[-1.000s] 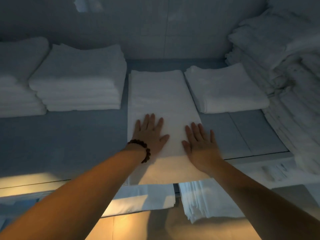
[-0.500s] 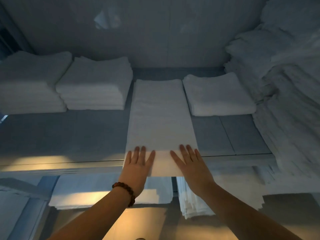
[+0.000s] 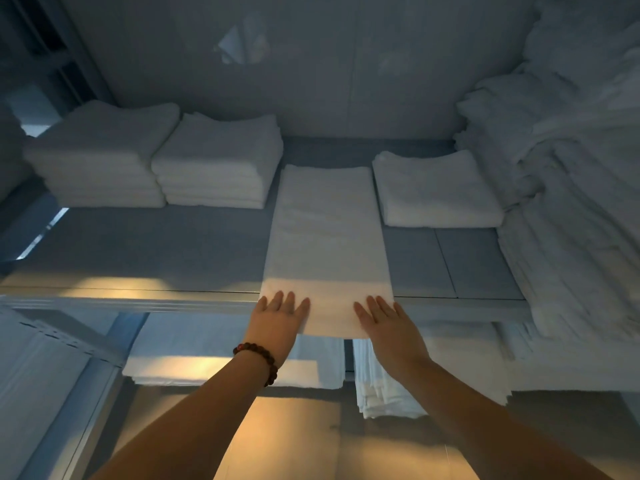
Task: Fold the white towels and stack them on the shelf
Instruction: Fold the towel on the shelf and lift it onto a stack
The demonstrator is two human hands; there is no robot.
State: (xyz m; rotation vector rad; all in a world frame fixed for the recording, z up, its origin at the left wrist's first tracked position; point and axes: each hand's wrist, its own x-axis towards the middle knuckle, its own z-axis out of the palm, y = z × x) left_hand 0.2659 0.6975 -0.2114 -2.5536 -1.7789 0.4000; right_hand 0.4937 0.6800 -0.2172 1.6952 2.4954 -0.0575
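Observation:
A long white towel (image 3: 325, 237), folded into a narrow strip, lies on the grey shelf (image 3: 156, 251); its near end hangs over the shelf's front edge. My left hand (image 3: 278, 320) lies flat with straight fingers on the near left corner of the towel. My right hand (image 3: 388, 323) rests flat on the near right corner. A beaded bracelet sits on my left wrist. A small folded stack of white towels (image 3: 436, 188) lies just right of the strip, and two taller folded stacks (image 3: 218, 161) (image 3: 100, 150) sit to its left at the back.
A tall heap of unfolded white towels (image 3: 571, 188) fills the shelf's right side. Below the shelf, more white linen lies on a lower level (image 3: 235, 355) (image 3: 384, 386). A metal upright (image 3: 93, 393) stands at the lower left. The back wall is close behind the stacks.
Both hands have slid from the middle of the towel toward me to its near end at the shelf's front edge. The towel still lies in place.

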